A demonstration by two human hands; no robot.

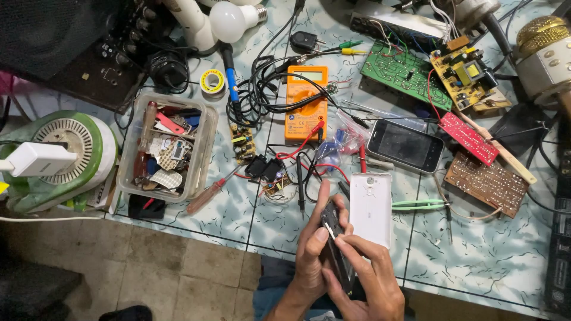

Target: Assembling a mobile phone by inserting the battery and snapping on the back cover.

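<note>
The bench [488,261] has a smooth, glossy tiled top. The white phone back cover [370,208] looks like matt plastic, the storage box [205,142] clear plastic, the phone's screen [405,145] glossy glass, and the screwdriver handle [202,199] translucent red plastic.

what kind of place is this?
Likely an electronics repair bench: an orange multimeter, bare circuit boards and a solder spool crowd the tiled table, while both hands work on a dark phone.

Pale patterned tiled bench [488,261] under orange multimeter [306,102], white phone cover [370,208], green tweezers [418,204], clear parts box [168,145].
</note>
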